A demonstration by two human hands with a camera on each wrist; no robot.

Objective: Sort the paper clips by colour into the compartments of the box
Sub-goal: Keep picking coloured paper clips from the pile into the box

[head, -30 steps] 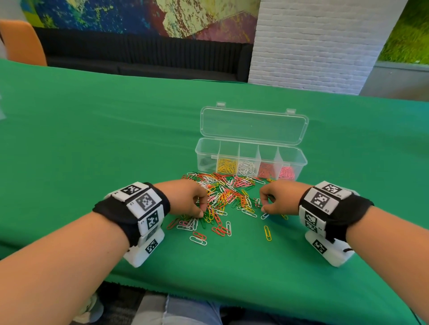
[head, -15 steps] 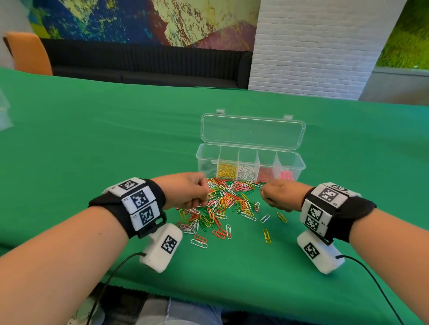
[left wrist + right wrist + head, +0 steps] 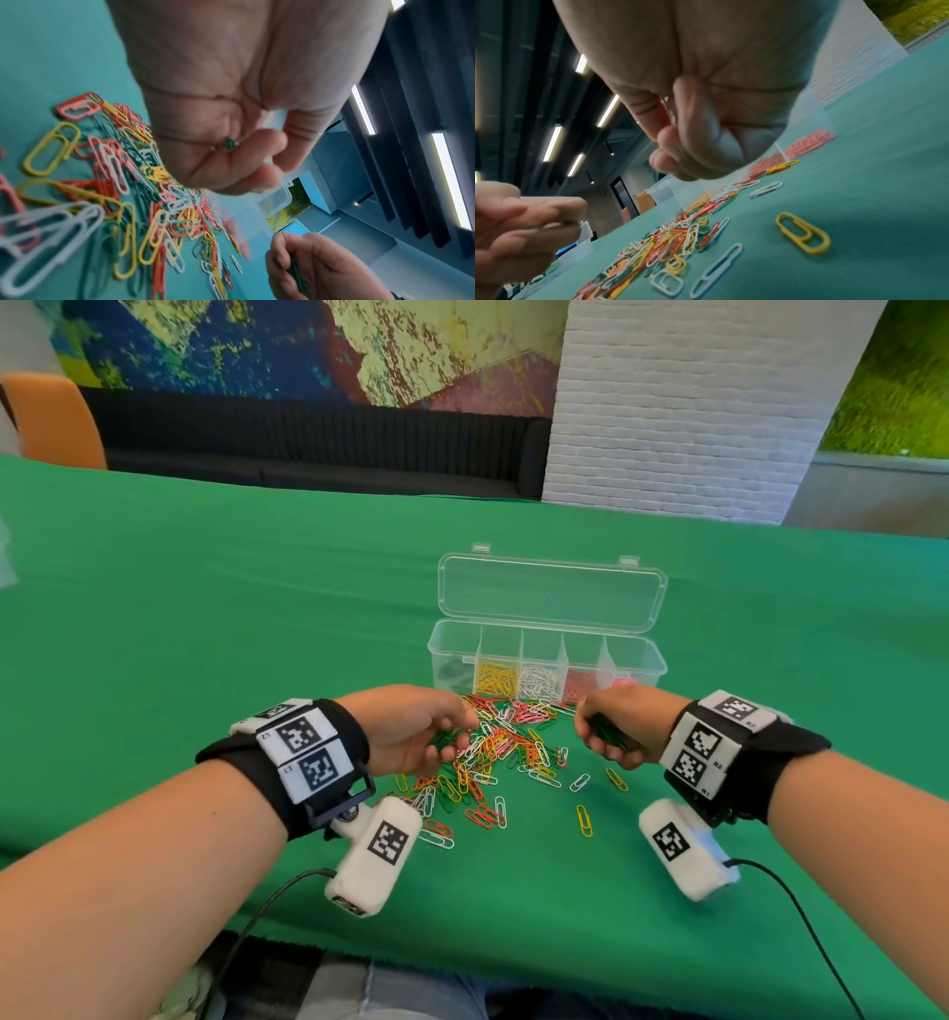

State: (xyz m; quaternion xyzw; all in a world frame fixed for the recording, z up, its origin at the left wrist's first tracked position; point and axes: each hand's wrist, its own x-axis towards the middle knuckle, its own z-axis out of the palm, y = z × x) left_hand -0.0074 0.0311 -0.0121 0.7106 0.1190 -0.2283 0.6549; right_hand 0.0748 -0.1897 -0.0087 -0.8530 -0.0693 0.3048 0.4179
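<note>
Hands have lifted off the table since a second ago, each now carrying green clips. On the left, the left hand point(image 3: 411, 731) curls round a bunch of green paper clips point(image 3: 447, 738) above the mixed pile point(image 3: 506, 752). Behind the pile, the box point(image 3: 637, 660) stands open, holding yellow, white, red and pink lots; its leftmost compartment looks dark, probably green. On the right, the right hand point(image 3: 616, 726) clenches more green clips point(image 3: 608, 731). Dropping both bunches there likely comes next.

green table point(image 3: 205, 618) carries clear box point(image 3: 637, 660) and scattered paper clips point(image 3: 513, 752)
</note>
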